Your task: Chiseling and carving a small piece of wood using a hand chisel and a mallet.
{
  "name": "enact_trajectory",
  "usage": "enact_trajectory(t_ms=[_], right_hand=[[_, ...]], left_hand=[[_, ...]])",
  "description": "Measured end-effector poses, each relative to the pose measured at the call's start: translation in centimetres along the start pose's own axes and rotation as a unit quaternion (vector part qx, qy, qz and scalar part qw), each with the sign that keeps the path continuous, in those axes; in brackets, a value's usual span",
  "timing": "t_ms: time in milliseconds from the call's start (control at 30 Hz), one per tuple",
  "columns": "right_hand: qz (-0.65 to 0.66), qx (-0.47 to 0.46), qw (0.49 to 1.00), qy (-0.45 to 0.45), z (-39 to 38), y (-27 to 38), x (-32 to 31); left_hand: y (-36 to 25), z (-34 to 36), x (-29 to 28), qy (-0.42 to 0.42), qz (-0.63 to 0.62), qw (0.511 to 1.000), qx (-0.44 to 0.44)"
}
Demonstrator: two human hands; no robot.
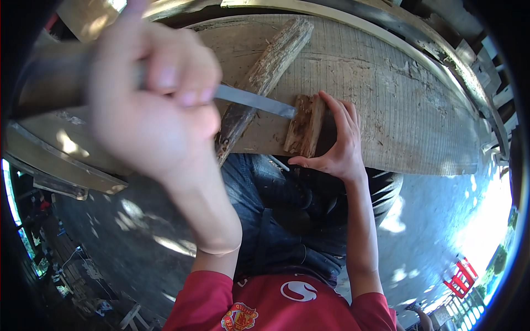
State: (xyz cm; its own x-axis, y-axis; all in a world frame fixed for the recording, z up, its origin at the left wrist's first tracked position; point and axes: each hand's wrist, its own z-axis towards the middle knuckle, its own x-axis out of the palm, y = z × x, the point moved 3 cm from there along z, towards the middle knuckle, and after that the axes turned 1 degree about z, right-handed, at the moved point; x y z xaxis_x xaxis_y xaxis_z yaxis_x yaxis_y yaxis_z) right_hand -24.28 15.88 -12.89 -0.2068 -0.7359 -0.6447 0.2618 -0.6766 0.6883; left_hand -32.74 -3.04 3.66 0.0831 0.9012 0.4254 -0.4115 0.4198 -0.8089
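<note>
My left hand (160, 105), raised close to the camera and smeared by motion, is wrapped round a flat-bladed metal tool (251, 100). A thick brown part (49, 80), blurred, stretches out to the left behind this fist. The blade slants down to the right, and its end is at the left side of a short, rough block of brown wood (301, 126). My right hand (343, 138) grips that block from the right, fingers at its far end and thumb by its near end. The block sits at the near edge of a broad wooden board (381, 105).
A long weathered piece of wood (270, 60) lies aslant on the board, left of the block. Timber beams (441, 47) run along the far side. My legs (265, 204) are under the board's near edge. A red plastic chair (461, 277) stands at the lower right.
</note>
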Motion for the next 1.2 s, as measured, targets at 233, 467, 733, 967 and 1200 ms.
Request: enact_trajectory(t_ms=[233,467,733,967,1200], right_hand=[[0.003,-0.002,1.000,-0.013,-0.2,-0.4,-0.3],[0.001,-0.010,1.000,-0.012,-0.2,0.0,-0.4],[0.002,0.004,1.000,-0.027,-0.6,-0.4,0.0],[0.002,0.008,1.000,-0.026,-0.2,-0.2,-0.5],[0.027,0.002,0.999,-0.033,-0.2,-0.6,-0.4]], left_hand=[[4.0,-0.8,0.2,0.000,-0.028,0.997,-0.072],[8.4,1.5,-8.6,-0.163,-0.102,0.967,-0.169],[5.7,1.1,-8.5,-0.228,-0.071,0.963,-0.122],[-3.4,1.3,-1.8,0.024,-0.041,0.998,0.031],[3.8,-3.2,-0.8,-0.029,-0.078,0.996,-0.031]])
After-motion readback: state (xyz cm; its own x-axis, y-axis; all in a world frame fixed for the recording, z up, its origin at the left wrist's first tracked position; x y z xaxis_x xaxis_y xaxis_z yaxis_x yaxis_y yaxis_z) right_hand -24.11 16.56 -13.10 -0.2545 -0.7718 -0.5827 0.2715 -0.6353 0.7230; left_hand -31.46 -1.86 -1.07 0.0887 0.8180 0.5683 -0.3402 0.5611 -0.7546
